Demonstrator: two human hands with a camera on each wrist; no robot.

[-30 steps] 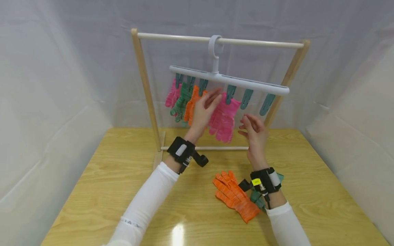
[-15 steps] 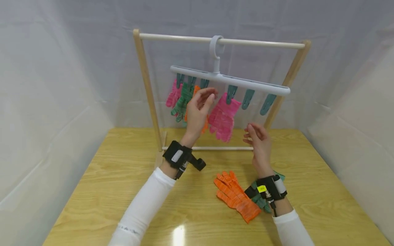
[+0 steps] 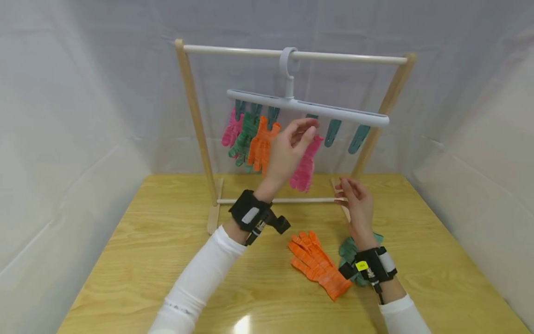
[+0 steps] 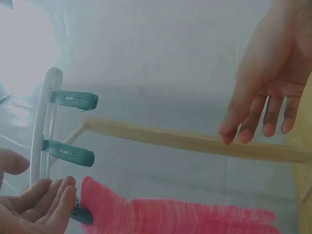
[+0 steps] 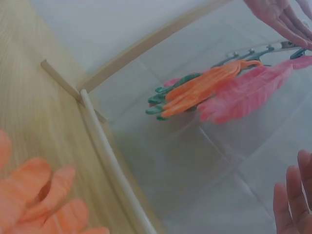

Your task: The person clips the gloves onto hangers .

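Knitted, fuzzy pink glove (image 3: 306, 164) hangs from a teal plastic clip (image 4: 78, 213) on the white clip hanger (image 3: 306, 108); the left hand (image 3: 289, 150), fingers relaxed and holding nothing, has shifted right to that clip. Right hand (image 3: 356, 200), loosely spread, has dropped lower, near the wooden rack (image 3: 193, 116).

the left hand (image 3: 288, 150) hides the clip (image 4: 80, 214) holding the pink glove (image 3: 306, 162) in the head view. the right wrist covers most of the green glove (image 3: 348, 248). the right wrist view is blurred.
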